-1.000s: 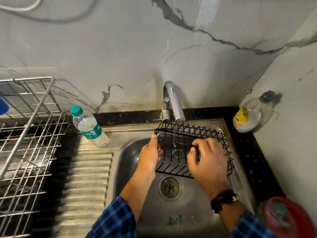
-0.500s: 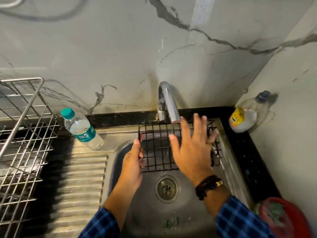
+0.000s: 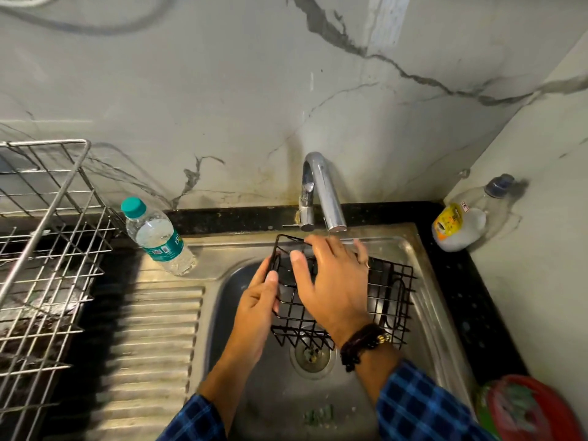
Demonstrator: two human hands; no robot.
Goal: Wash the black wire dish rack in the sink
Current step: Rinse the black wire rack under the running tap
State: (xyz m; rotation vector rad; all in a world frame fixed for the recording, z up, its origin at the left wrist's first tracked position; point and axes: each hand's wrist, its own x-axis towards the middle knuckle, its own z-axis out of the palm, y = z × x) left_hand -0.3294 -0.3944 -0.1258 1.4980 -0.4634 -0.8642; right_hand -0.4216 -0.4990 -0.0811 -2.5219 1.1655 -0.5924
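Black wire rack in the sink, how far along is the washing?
Done: the black wire rack sits in the sink under the tap. In hand: the left hand grips its left edge while the right hand rubs across its wires. Left: lifting it out; whether rinsing remains can't be told.

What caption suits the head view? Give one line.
Left hand grips the black wire dish rack under the faucet while right hand rubs it.
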